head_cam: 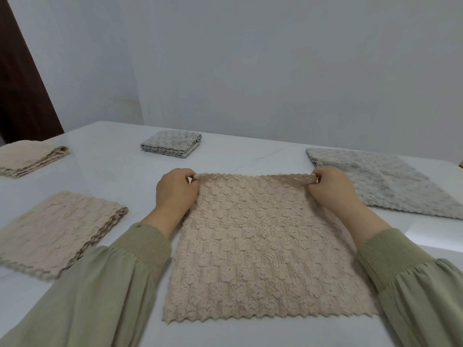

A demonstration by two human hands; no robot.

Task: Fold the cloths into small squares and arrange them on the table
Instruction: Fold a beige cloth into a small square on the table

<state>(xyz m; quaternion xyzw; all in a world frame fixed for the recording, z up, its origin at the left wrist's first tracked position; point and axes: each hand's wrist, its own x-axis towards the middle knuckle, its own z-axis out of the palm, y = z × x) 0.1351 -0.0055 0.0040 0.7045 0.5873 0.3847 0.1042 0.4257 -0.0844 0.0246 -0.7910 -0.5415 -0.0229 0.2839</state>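
A beige textured cloth (258, 249) lies spread flat in front of me on the white table (120, 171). My left hand (175, 191) pinches its far left corner and my right hand (330, 189) pinches its far right corner; the far edge is slightly lifted and rolled. A grey cloth (385, 186) lies flat, unfolded, to the right, partly under my right hand's side. A small folded grey square (171, 144) sits at the back centre. Two folded beige stacks lie left: one near (57, 234), one farther back (30, 157).
A grey wall rises just behind the table's far edge. A dark brown door or panel (22, 96) stands at the far left. Bare tabletop shows between the folded cloths and along the front left.
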